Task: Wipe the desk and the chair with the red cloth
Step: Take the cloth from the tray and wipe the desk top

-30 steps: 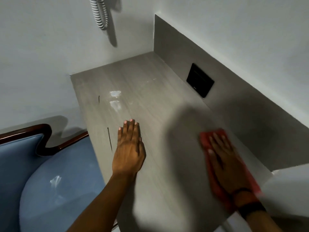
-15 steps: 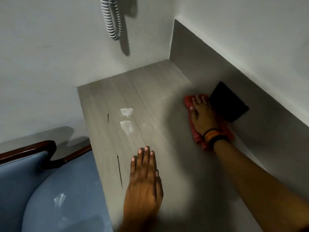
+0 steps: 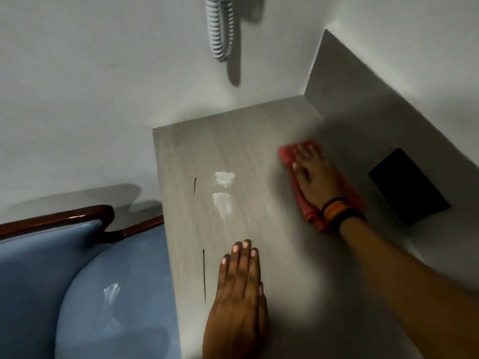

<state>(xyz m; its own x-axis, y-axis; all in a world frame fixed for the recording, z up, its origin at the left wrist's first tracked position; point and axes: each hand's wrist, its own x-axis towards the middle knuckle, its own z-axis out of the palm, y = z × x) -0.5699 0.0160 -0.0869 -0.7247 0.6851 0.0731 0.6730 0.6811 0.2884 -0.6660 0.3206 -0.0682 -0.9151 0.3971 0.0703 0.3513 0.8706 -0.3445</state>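
A grey wood-grain desk (image 3: 181,156) fills the middle, set into a white corner. My right hand (image 3: 315,177) lies flat on the red cloth (image 3: 286,152), pressing it to the desk's far right side, near the back panel. My left hand (image 3: 239,301) rests flat on the desk near its front left edge, fingers together and holding nothing. Two white smears (image 3: 224,189) mark the desk between my hands. The blue padded chair (image 3: 85,294) with a dark wooden frame stands left of the desk, a pale streak (image 3: 111,296) on its seat.
A black rectangular plate (image 3: 408,186) sits on the grey back panel to the right of the cloth. A coiled white cord (image 3: 219,29) hangs on the wall above the desk. Two thin dark lines (image 3: 204,275) run along the desk's left side.
My right hand has slid the red cloth from the near right of the desk up towards the far corner. The left hand stays flat on the desk.
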